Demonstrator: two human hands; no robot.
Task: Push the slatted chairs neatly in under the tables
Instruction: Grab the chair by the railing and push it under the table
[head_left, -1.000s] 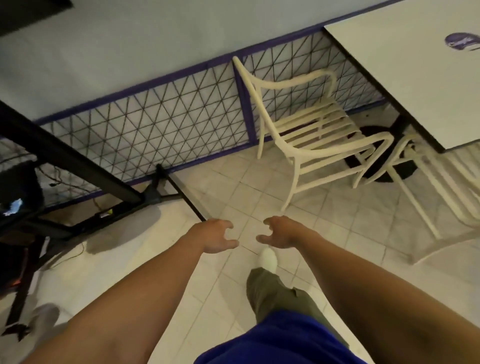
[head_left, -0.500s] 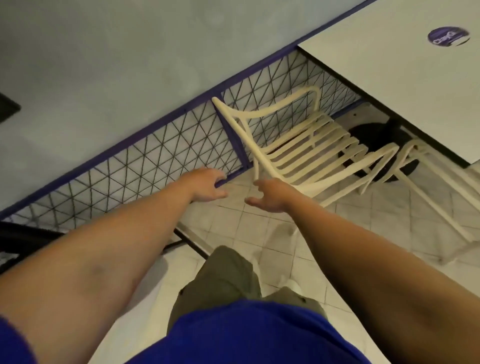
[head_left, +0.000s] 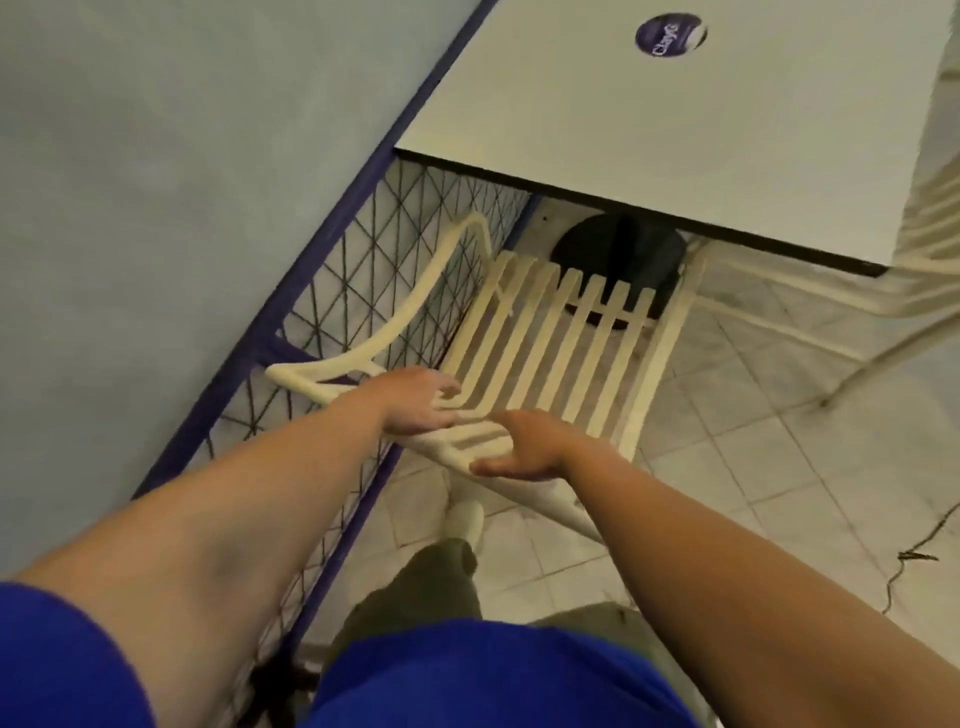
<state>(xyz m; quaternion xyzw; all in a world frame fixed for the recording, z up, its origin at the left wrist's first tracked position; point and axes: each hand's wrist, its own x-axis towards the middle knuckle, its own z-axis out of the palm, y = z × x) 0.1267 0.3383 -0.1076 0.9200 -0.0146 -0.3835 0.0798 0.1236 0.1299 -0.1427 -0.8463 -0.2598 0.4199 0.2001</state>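
A cream slatted chair (head_left: 563, 343) stands in front of me, its seat front pointing at the white table (head_left: 675, 135) and just short of the table's near edge. Both my hands are on the top of its backrest. My left hand (head_left: 415, 408) lies over the back rail near the left armrest, fingers curled onto the slats. Just to its right, my right hand (head_left: 524, 447) holds the same rail, thumb on the near side. The table's black round base (head_left: 618, 249) shows through the slats, beyond the seat.
A purple-framed wire mesh railing (head_left: 358, 291) runs close along the chair's left side. A second cream chair (head_left: 924, 260) stands at the table's right side. A thin cable (head_left: 909, 561) lies on the tiled floor at the right. My foot is below the chair back.
I have stepped up behind the chair and the view has swung over it. Both hands, earlier in the air short of it, have come down onto the backrest.
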